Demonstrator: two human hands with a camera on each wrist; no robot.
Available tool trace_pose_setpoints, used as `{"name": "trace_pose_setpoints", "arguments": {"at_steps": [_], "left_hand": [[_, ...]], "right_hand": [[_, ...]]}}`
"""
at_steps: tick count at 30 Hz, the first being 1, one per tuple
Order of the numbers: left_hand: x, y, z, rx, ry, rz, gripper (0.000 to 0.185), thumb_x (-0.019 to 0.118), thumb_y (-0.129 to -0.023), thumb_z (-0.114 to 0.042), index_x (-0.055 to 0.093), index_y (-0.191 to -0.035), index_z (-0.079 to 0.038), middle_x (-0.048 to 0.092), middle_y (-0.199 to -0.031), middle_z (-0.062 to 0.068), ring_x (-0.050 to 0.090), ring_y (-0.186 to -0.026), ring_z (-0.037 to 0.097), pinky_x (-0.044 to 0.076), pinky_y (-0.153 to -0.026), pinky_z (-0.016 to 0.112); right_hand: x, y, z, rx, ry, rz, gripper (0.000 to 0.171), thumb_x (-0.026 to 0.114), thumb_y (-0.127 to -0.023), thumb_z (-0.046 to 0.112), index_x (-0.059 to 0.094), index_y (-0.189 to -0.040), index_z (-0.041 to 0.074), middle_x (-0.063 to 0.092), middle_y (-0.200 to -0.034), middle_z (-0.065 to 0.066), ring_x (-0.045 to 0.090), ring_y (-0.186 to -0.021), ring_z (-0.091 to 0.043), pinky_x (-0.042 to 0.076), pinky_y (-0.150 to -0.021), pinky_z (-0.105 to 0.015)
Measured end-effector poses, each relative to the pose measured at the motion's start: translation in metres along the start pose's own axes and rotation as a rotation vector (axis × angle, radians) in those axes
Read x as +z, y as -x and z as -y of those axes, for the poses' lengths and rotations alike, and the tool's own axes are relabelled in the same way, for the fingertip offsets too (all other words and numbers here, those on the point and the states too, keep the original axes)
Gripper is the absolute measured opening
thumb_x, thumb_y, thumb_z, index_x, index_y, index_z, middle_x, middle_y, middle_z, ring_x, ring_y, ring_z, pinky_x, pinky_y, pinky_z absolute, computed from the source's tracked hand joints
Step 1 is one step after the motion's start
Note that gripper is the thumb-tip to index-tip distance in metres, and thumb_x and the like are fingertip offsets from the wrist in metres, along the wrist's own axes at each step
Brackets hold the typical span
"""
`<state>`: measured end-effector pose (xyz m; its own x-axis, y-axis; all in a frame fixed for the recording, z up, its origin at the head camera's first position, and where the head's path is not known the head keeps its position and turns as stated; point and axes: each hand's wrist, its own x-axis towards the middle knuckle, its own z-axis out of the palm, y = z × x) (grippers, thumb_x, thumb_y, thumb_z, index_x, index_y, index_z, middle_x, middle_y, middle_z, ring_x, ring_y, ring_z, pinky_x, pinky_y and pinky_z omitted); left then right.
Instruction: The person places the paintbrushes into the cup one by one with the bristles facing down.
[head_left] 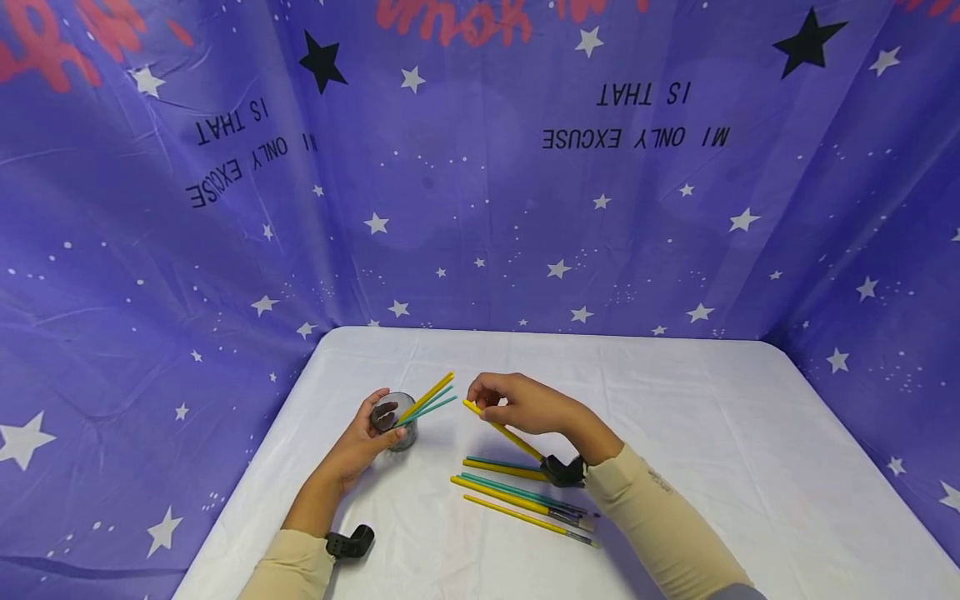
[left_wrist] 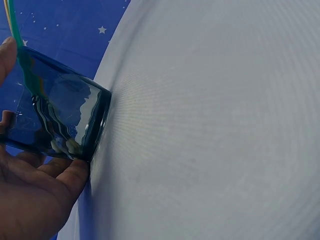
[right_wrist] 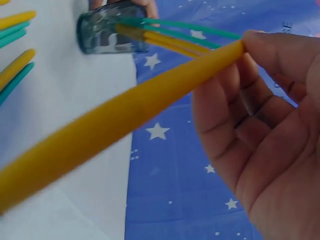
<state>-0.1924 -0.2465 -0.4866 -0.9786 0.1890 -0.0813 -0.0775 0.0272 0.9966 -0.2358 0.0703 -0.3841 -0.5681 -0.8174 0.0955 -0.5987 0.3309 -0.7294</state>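
Note:
My left hand (head_left: 354,452) holds a smoky clear glass (head_left: 406,402), fingers on the far side and thumb on the near side. Yellow and green paintbrushes (head_left: 435,390) stand tilted in the glass, handles up and leaning right. In the left wrist view, their bristle ends show through the glass wall (left_wrist: 65,90), and the base is close to the table. Between thumb and fingertips, my right hand (head_left: 528,406) pinches the handle end of a yellow paintbrush (right_wrist: 125,107). That brush slants down toward the right wrist; its bristle end is hidden in the head view.
Several yellow and green paintbrushes (head_left: 502,492) lie on the white table (head_left: 420,542), handles pointing left, below the right hand. Black wrist cameras sit on both wrists. A purple star-patterned cloth (head_left: 480,208) hangs behind and at both sides of the table.

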Motion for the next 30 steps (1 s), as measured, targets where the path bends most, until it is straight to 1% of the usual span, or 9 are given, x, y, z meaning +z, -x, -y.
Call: {"name": "trace_pose_setpoints", "arguments": {"at_steps": [4, 8, 12, 17, 20, 23, 26, 30], "left_hand": [[0.0, 0.0, -0.001, 0.001, -0.007, -0.003, 0.084, 0.067, -0.094, -0.004, 0.011, -0.157, -0.012, 0.026, -0.158, 0.018, 0.024, -0.145, 0.034, 0.041, -0.094, 0.018], [0.0, 0.0, -0.001, 0.005, -0.006, -0.001, 0.084, 0.066, -0.094, -0.004, 0.011, -0.157, -0.012, 0.025, -0.158, 0.019, 0.024, -0.145, 0.035, 0.04, -0.094, 0.018], [0.0, 0.001, -0.001, 0.006, -0.005, 0.002, 0.084, 0.066, -0.094, -0.003, 0.011, -0.157, -0.011, 0.025, -0.158, 0.019, 0.024, -0.145, 0.035, 0.041, -0.094, 0.019], [0.001, 0.001, -0.002, -0.002, -0.004, 0.001, 0.085, 0.067, -0.094, -0.003, 0.011, -0.157, -0.012, 0.026, -0.157, 0.02, 0.025, -0.144, 0.036, 0.041, -0.094, 0.02], [0.001, 0.0, -0.002, -0.008, -0.005, 0.0, 0.085, 0.067, -0.094, -0.004, 0.011, -0.157, -0.012, 0.026, -0.156, 0.021, 0.026, -0.144, 0.036, 0.042, -0.095, 0.021], [0.001, 0.0, -0.001, -0.012, -0.007, -0.003, 0.085, 0.067, -0.094, -0.004, 0.011, -0.158, -0.013, 0.027, -0.155, 0.022, 0.027, -0.144, 0.036, 0.042, -0.096, 0.023], [0.001, 0.001, -0.001, -0.009, -0.012, -0.006, 0.084, 0.067, -0.095, -0.004, 0.011, -0.157, -0.013, 0.027, -0.155, 0.022, 0.026, -0.144, 0.036, 0.041, -0.097, 0.023], [0.002, 0.001, -0.001, -0.012, -0.016, -0.012, 0.084, 0.067, -0.094, -0.005, 0.012, -0.157, -0.013, 0.028, -0.155, 0.021, 0.027, -0.143, 0.036, 0.041, -0.095, 0.022]], "right_hand": [[-0.002, 0.003, 0.007, -0.029, -0.102, -0.06, 0.017, 0.06, -0.099, 0.005, 0.057, -0.113, 0.013, 0.06, -0.093, 0.001, 0.058, -0.085, -0.016, 0.052, -0.072, -0.031], [-0.001, 0.004, 0.009, -0.089, -0.2, -0.153, 0.016, 0.06, -0.098, 0.002, 0.055, -0.112, 0.008, 0.059, -0.097, -0.006, 0.06, -0.087, -0.02, 0.055, -0.072, -0.034], [0.004, 0.001, 0.008, -0.149, -0.304, -0.265, 0.016, 0.058, -0.098, -0.002, 0.052, -0.112, 0.004, 0.056, -0.099, -0.015, 0.059, -0.087, -0.023, 0.056, -0.074, -0.037], [0.011, -0.002, 0.008, -0.211, -0.449, -0.433, 0.017, 0.055, -0.096, -0.008, 0.047, -0.111, -0.004, 0.053, -0.099, -0.022, 0.061, -0.087, -0.022, 0.057, -0.076, -0.035], [0.015, -0.002, 0.009, -0.254, -0.526, -0.543, 0.019, 0.054, -0.096, -0.011, 0.043, -0.111, -0.008, 0.054, -0.099, -0.019, 0.062, -0.087, -0.019, 0.057, -0.076, -0.032], [0.021, -0.003, 0.01, -0.296, -0.603, -0.624, 0.021, 0.053, -0.095, -0.013, 0.04, -0.112, -0.011, 0.054, -0.101, -0.015, 0.061, -0.088, -0.017, 0.056, -0.078, -0.031], [0.029, -0.003, 0.011, -0.329, -0.654, -0.68, 0.023, 0.052, -0.096, -0.013, 0.037, -0.113, -0.013, 0.053, -0.104, -0.013, 0.061, -0.09, -0.016, 0.056, -0.08, -0.031], [0.039, -0.005, 0.015, -0.367, -0.68, -0.74, 0.024, 0.053, -0.097, -0.011, 0.035, -0.114, -0.013, 0.052, -0.106, -0.014, 0.061, -0.095, -0.016, 0.055, -0.082, -0.031]]}}
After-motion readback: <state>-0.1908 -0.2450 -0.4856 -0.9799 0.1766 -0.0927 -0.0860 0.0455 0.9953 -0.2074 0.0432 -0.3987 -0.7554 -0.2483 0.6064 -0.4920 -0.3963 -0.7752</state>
